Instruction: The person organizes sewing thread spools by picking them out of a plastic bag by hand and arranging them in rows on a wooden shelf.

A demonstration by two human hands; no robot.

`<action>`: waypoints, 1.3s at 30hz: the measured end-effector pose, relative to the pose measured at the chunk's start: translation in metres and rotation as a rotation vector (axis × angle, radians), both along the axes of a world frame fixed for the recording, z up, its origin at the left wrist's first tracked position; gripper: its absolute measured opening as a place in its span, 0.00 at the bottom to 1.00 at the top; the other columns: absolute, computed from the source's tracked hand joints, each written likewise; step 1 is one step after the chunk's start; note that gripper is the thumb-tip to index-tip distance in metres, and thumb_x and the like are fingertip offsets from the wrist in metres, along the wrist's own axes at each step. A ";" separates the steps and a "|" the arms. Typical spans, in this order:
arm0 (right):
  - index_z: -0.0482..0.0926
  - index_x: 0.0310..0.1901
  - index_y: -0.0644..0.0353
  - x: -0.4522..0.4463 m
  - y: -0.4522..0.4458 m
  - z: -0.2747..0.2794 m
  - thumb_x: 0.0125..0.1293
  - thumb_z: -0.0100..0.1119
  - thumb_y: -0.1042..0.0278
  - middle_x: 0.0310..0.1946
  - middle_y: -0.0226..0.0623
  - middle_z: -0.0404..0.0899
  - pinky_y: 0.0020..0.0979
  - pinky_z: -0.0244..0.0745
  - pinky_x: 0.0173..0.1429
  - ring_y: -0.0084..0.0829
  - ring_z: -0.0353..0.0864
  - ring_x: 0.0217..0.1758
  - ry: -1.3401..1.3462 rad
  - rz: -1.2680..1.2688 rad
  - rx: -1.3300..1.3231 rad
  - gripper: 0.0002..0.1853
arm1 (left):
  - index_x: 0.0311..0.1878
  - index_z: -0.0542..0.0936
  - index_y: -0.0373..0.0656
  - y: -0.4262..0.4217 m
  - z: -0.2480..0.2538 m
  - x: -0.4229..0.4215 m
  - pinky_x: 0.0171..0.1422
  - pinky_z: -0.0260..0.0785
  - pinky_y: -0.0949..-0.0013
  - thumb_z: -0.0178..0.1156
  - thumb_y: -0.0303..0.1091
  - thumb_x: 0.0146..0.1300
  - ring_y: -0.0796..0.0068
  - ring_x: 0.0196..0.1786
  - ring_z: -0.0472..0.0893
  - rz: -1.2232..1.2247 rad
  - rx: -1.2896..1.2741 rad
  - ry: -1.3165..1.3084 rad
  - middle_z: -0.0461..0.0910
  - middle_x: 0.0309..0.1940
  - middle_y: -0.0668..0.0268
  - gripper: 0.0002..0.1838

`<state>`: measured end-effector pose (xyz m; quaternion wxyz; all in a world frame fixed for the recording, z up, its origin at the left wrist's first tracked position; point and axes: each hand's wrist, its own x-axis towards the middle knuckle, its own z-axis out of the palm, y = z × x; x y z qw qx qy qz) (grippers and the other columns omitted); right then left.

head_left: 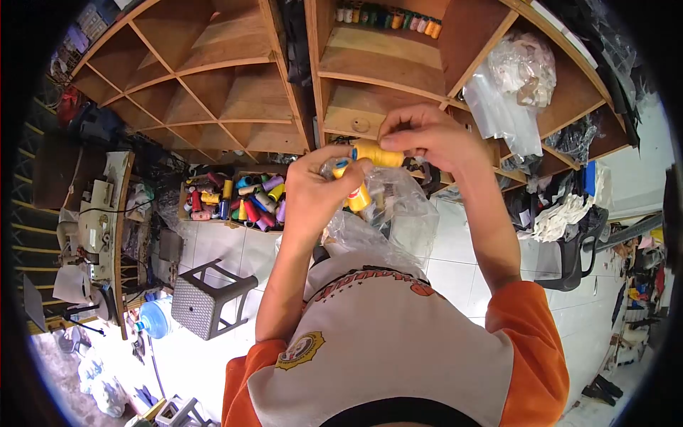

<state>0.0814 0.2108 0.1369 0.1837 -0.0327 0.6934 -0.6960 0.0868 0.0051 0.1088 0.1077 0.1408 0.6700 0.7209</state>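
Note:
Two yellow thread spools are at my hands, in front of my chest. My left hand (320,185) is closed round the lower yellow spool (358,197), which is tilted, and its fingers also touch the blue-ended side of the upper spool. The upper yellow spool (378,154) lies nearly sideways between both hands. My right hand (427,135) pinches at its right end with thumb and forefinger. Below and behind the spools hangs a clear plastic bag (402,213). Any loose thread end is too small to make out.
Wooden shelves (235,53) stand ahead, with a row of small spools (398,20) at the top. A box of coloured spools (249,201) sits on the floor. A grey stool (206,302) and a blue water bottle (156,317) are at the left, a black chair (569,263) at the right.

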 end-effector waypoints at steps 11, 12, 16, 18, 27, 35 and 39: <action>0.77 0.41 0.68 0.010 -0.003 -0.053 0.58 0.59 0.71 0.27 0.28 0.74 0.16 0.58 0.27 0.15 0.66 0.24 -0.045 -0.012 -0.443 0.12 | 0.38 0.79 0.28 -0.005 -0.011 -0.004 0.27 0.62 0.82 0.66 0.29 0.49 0.87 0.25 0.71 -0.022 0.104 -0.017 0.77 0.25 0.69 0.15; 0.77 0.41 0.69 0.013 -0.005 -0.053 0.58 0.58 0.71 0.27 0.29 0.74 0.16 0.59 0.27 0.15 0.67 0.25 -0.015 -0.021 -0.458 0.12 | 0.38 0.79 0.28 -0.005 -0.012 -0.005 0.27 0.62 0.82 0.66 0.29 0.49 0.87 0.25 0.71 -0.024 0.112 -0.023 0.77 0.25 0.68 0.15; 0.77 0.45 0.65 0.021 -0.005 -0.045 0.57 0.60 0.68 0.30 0.28 0.74 0.19 0.63 0.33 0.16 0.69 0.29 0.132 -0.171 -0.278 0.15 | 0.38 0.79 0.28 -0.006 -0.012 -0.005 0.27 0.62 0.82 0.66 0.30 0.50 0.87 0.25 0.71 -0.022 0.144 -0.050 0.78 0.25 0.68 0.15; 0.77 0.48 0.62 0.026 -0.007 -0.032 0.55 0.63 0.66 0.31 0.29 0.76 0.21 0.66 0.36 0.19 0.72 0.32 0.331 -0.446 -0.093 0.18 | 0.38 0.80 0.29 -0.006 -0.012 -0.006 0.26 0.62 0.82 0.66 0.30 0.50 0.87 0.25 0.71 -0.014 0.148 -0.065 0.78 0.25 0.68 0.15; 0.77 0.51 0.61 0.046 -0.039 0.009 0.48 0.70 0.66 0.44 0.38 0.80 0.28 0.72 0.49 0.28 0.80 0.45 0.583 -0.167 0.657 0.26 | 0.38 0.79 0.28 -0.002 -0.014 -0.005 0.31 0.65 0.81 0.66 0.29 0.49 0.86 0.27 0.72 -0.027 0.081 0.025 0.78 0.25 0.67 0.15; 0.78 0.49 0.65 0.037 -0.042 -0.008 0.59 0.61 0.67 0.40 0.37 0.81 0.19 0.69 0.33 0.18 0.78 0.35 0.090 -0.236 0.000 0.18 | 0.39 0.79 0.27 -0.012 -0.020 -0.005 0.34 0.67 0.80 0.66 0.27 0.49 0.85 0.29 0.73 0.030 -0.045 0.094 0.79 0.27 0.65 0.15; 0.80 0.46 0.65 0.033 -0.040 -0.017 0.58 0.61 0.67 0.37 0.33 0.81 0.18 0.67 0.30 0.17 0.77 0.35 -0.111 -0.260 -0.306 0.16 | 0.40 0.79 0.27 -0.014 -0.017 -0.004 0.35 0.69 0.80 0.66 0.26 0.49 0.85 0.30 0.74 0.000 -0.003 0.091 0.80 0.29 0.64 0.15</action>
